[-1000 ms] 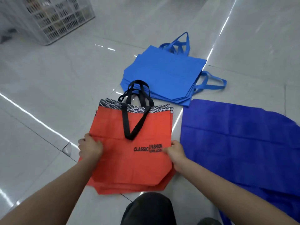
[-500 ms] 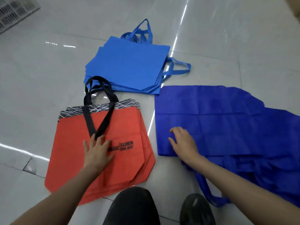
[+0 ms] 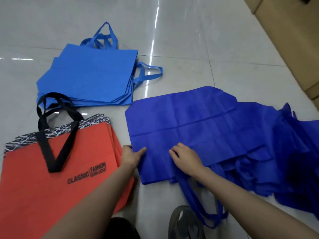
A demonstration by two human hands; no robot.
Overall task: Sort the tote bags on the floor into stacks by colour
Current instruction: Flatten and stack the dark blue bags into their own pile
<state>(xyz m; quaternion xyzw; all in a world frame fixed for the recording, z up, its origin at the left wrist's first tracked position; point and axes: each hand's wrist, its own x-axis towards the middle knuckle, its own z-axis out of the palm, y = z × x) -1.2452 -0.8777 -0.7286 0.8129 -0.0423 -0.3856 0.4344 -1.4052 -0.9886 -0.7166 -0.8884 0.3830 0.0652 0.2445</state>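
Three piles of tote bags lie on the floor. A stack of orange bags with black handles and a "CLASSIC FASHION" print is at the near left. Behind it lies a stack of light blue bags. On the right spreads a loose pile of dark blue bags, with handles trailing toward me. My left hand grips the near left edge of the top dark blue bag, thumb on top. My right hand rests on the same bag, fingers bent onto the cloth.
The floor is glossy pale tile with bright reflections. A tan cardboard box runs along the far right. My shoe and dark trouser leg are at the bottom edge.
My left hand left the orange stack and moved right to the edge of the dark blue bag. My right hand slid further onto that bag. The view shifted right.
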